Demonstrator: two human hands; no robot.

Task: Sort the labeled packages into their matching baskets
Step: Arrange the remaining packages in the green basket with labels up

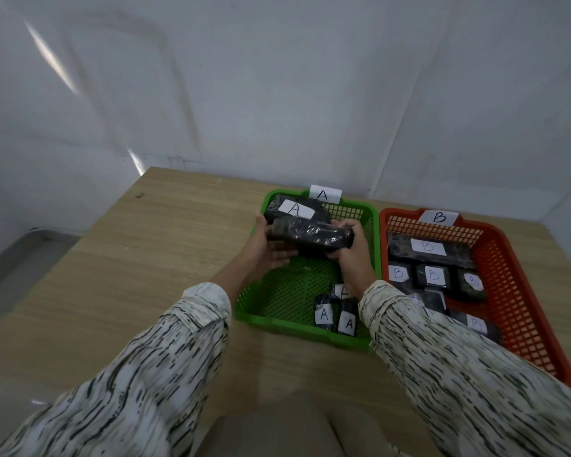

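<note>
A long black wrapped package (310, 235) hangs over the green basket (277, 321), which carries an A tag (324, 194) on its far rim. My left hand (264, 245) grips the package's left end and my right hand (351, 245) grips its right end. Its label is not visible. Behind it a black package marked A (294, 209) lies at the basket's far end. Three small A packages (335, 315) sit in the near right corner. The orange basket (521, 305) with a B tag (439, 217) holds several B packages (429, 249).
The two baskets stand side by side on a light wooden table (139, 258), right of centre. A white wall (277, 94) runs behind the table. The table's left edge drops to a grey floor (14, 258).
</note>
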